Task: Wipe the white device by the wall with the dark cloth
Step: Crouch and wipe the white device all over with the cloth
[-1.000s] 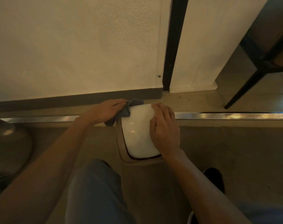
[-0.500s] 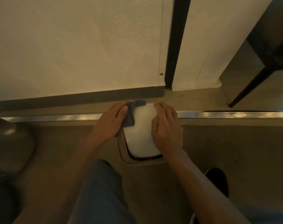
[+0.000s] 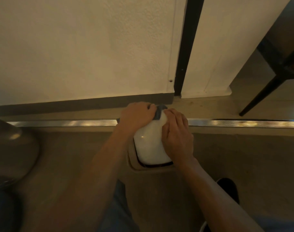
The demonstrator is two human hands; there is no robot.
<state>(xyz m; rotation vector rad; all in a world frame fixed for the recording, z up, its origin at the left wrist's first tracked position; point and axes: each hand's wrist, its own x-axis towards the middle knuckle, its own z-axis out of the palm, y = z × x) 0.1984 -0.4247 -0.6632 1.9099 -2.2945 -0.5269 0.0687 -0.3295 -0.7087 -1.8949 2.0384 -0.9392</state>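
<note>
The white device [image 3: 149, 146] is a glossy, rounded lid set in a beige base [image 3: 133, 164] on the floor near the wall. My left hand [image 3: 136, 114] grips the dark cloth [image 3: 159, 113] at the device's far left top corner; most of the cloth is hidden under the hand. My right hand [image 3: 178, 136] rests on the device's right side, its fingers curved over the edge and touching the surface.
A shiny metal strip [image 3: 235, 123] runs across the floor behind the device. A dark skirting [image 3: 76, 104] lines the wall. A black chair leg [image 3: 260, 97] stands at the right. A rounded dark object [image 3: 10, 153] sits at the left. My knee [image 3: 119, 211] is below.
My left hand has slid with the cloth from the device's left side up to its far top corner, covering more of the cloth. My right hand stays on the right side.
</note>
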